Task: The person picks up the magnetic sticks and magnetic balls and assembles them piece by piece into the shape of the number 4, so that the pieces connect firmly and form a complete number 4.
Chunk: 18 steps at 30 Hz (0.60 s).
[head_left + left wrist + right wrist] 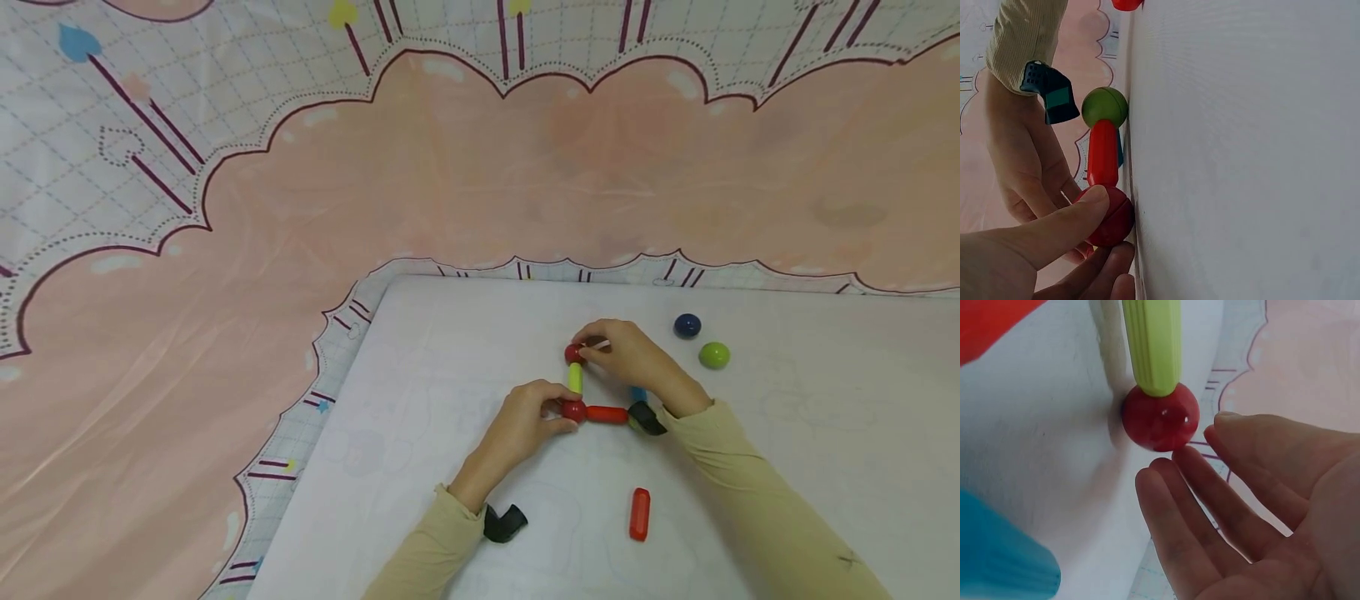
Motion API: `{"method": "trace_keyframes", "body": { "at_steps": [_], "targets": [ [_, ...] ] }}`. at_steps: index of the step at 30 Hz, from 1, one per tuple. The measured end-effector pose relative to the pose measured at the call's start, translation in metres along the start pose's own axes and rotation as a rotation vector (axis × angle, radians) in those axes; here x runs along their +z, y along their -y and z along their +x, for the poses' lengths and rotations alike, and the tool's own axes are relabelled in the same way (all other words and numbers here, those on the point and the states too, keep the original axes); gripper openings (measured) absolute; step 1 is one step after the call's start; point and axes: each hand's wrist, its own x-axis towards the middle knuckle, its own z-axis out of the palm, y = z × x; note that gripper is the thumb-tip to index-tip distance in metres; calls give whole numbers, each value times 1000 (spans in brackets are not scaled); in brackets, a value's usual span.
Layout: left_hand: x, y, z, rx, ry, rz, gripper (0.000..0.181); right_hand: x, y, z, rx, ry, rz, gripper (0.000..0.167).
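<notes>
My left hand pinches a dark red ball between thumb and fingers at a corner of a toy rod-and-ball frame. From that ball a yellow-green rod leads away to a second red ball, and a red rod leads right to a green ball. Around the far red ball my right hand has its fingers extended; one fingertip is at the ball's edge, the thumb apart from it. A blue rod joins near the green ball, partly hidden by the right wrist.
A dark blue ball and a lime green ball lie to the right of my right hand. A loose red rod lies nearer me on the white tabletop. Black wrist devices sit at both cuffs.
</notes>
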Motion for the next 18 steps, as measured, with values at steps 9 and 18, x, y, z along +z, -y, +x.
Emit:
{"method": "trace_keyframes", "body": {
  "at_steps": [9,18],
  "targets": [
    [-2,-1,1,12,17,50,35,-7,-4,-10,-26,-27,-23,21],
    [-7,-4,1,2,-11,113,38,-18,-5,-21,-35,-44,-69,25]
  ]
}}
